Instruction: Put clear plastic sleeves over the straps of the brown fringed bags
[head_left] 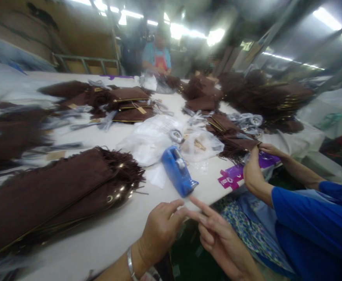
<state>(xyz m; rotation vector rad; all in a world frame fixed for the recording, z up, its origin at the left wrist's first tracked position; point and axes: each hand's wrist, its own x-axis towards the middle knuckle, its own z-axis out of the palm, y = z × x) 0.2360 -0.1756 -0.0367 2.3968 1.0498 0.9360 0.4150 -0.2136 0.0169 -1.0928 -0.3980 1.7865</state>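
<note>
Near the table's front edge, my left hand (162, 228), with a silver bracelet on the wrist, is closed with thumb and forefinger brought together. Its fingertips meet those of my right hand (222, 236). Two fingers of that hand stretch out apart, while the others curl toward the palm. Anything small between the fingertips is too blurred to make out. Just beyond both hands stands a blue tape dispenser (177, 171). Behind it lie a clear plastic bag (155, 136) and a smaller bag (203, 144) with gold-coloured pieces inside.
Brown fringed bags (56, 199) are stacked along the left; more piles (264, 97) lie at the far right. To my right, a co-worker in a blue sleeve (314, 226) handles a brown fringed bag (238, 144) over purple packaging (232, 177). Another person (157, 56) stands across the table (100, 238).
</note>
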